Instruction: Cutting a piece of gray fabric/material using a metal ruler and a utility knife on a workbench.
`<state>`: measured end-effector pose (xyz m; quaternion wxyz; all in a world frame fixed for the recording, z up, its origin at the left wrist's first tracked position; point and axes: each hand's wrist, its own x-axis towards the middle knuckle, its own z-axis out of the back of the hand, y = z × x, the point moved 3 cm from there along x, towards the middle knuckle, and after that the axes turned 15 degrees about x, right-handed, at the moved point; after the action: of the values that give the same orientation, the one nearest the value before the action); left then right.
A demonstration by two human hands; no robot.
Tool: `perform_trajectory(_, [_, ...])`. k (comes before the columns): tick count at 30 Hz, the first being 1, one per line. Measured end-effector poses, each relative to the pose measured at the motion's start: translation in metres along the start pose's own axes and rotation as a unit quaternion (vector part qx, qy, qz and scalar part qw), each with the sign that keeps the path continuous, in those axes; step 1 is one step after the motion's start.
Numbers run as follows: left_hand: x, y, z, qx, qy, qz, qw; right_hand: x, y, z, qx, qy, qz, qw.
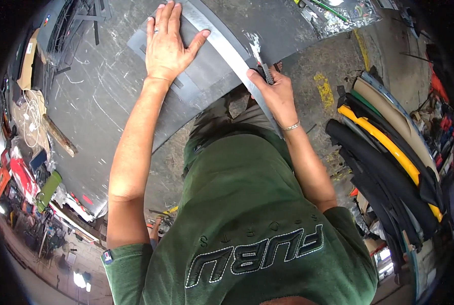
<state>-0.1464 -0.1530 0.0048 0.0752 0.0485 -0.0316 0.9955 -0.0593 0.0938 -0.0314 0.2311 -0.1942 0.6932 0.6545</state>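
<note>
A long metal straightedge (222, 44) lies across a dark grey sheet (201, 76) on the worktable and runs past its near edge toward my body. My left hand (167, 53) is open and lies flat on the sheet, left of the straightedge, with the thumb reaching its edge. My right hand (277, 96) is closed around a utility knife (265, 72) with a dark ridged handle, at the table's near edge. The right thumb presses on the straightedge; the other right fingers are mostly hidden. White scraps or marks show just beyond the knife.
Black strips (92, 23) are heaped at the far left of the worktable (100, 96). A wooden stick (59, 134) lies near its left edge. Clear plastic and scraps (341, 18) sit at the far right. On the right stand rolls of material, including a yellow one (384, 142).
</note>
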Motion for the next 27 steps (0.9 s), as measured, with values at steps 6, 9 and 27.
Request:
perform_trajectory(6, [0.000,-0.001,0.000,0.021,-0.003,-0.003,1.000,0.002,-0.005,0.001,-0.039,-0.014,0.071,0.997])
perform_trajectory(9, [0.000,0.000,0.001,0.014,0.003,-0.001,1.000,0.005,-0.011,0.004,-0.053,-0.013,0.092,0.994])
perform_trajectory(27, [0.001,-0.002,0.002,0.011,0.013,0.007,1.000,0.011,-0.017,0.009,-0.099,0.011,0.076,0.992])
